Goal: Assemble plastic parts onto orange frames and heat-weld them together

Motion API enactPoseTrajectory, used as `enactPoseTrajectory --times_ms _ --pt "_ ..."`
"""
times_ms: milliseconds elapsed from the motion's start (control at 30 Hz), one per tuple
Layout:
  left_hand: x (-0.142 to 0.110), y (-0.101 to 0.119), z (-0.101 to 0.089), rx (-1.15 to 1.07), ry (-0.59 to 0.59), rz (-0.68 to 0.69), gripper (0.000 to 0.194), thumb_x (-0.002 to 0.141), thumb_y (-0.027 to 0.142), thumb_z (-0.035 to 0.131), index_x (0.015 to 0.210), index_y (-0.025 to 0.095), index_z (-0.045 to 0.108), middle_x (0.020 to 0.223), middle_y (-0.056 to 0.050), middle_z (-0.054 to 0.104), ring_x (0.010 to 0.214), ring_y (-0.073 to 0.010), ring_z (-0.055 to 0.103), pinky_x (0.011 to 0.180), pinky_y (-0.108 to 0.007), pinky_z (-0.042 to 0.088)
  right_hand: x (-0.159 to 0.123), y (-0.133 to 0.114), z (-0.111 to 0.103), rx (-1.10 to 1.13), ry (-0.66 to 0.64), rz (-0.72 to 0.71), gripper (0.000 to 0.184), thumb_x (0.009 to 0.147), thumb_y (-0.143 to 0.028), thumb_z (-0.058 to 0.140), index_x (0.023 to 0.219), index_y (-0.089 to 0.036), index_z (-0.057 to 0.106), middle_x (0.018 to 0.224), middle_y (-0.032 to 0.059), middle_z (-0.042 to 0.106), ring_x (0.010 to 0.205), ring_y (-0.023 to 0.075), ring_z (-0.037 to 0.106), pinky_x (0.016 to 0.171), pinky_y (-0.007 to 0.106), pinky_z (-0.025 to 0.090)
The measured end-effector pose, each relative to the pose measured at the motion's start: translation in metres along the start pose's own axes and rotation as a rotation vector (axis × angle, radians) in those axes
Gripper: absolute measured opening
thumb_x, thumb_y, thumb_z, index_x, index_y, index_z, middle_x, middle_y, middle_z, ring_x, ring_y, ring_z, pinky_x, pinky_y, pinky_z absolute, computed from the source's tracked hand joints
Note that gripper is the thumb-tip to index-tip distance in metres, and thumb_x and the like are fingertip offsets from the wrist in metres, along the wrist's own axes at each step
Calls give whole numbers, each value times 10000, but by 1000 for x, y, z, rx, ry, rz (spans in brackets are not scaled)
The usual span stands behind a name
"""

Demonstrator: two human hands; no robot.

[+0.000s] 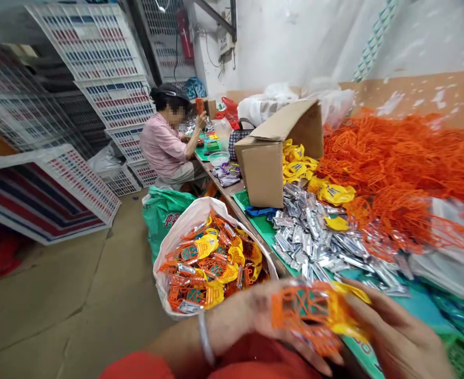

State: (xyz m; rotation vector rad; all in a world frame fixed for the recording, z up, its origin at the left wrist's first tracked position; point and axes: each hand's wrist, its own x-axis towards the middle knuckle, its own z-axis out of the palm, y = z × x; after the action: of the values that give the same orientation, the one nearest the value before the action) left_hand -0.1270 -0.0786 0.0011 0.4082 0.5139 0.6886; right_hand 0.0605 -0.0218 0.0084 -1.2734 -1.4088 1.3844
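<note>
Both hands have hold of the same thing, a light orange-and-yellow plastic piece with open lattice sides (309, 310), held low over the person's lap at the table's edge. The bare left hand (258, 309), a pale band (205, 337) round its wrist, supports the orange end, fingers curled beneath; the bare right hand (403, 329) closes round the yellow end. From where I stand the piece is blurred, so I can't tell whether its two colours are fully seated together. To handle it well, I'd let the left hand cradle and the right do the finer pressing, pushing evenly, because those thin orange struts look likely to bend or snag under a hard pinch. Just beyond the fingers lies a loose heap of flat silvery packets (311, 231), so a lift before turning would avoid brushing them. Similar pieces crowd the round-mouthed white woven sack (161, 289) beside the left forearm, and a tangled mound of bright orange plastic netting-like parts (405, 163) sits farther back, where stray strands could catch on a sweeping right hand.
</note>
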Motion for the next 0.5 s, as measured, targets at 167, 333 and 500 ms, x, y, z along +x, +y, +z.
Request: enactPoseTrajectory --times_ms 167,333,500 --pt "-90 20 -18 412 334 317 585 824 422 534 1362 213 433 1223 -150 599 1033 -300 613 859 -490 464 19 -3 78 -110 -364 -114 404 770 -464 589 982 -141 708 898 108 747 742 234 697 636 317 561" --pt "-141 16 -43 936 701 172 387 800 352 537 1132 164 605 1028 -42 648 926 -190 582 817 -291 456 24 12 144 -363 -521 -198 299 808 -223 493 1014 -133 690 939 95 732 807 204 682 717 295 532" --pt "-146 0 -67 1161 1004 -50 129 706 257 578 634 151 598 579 39 514 612 -142 485 601 -238 378 16 25 173 -770 -605 -309 265 796 -70 467 907 -136 698 927 123 686 859 217 646 795 313 462"
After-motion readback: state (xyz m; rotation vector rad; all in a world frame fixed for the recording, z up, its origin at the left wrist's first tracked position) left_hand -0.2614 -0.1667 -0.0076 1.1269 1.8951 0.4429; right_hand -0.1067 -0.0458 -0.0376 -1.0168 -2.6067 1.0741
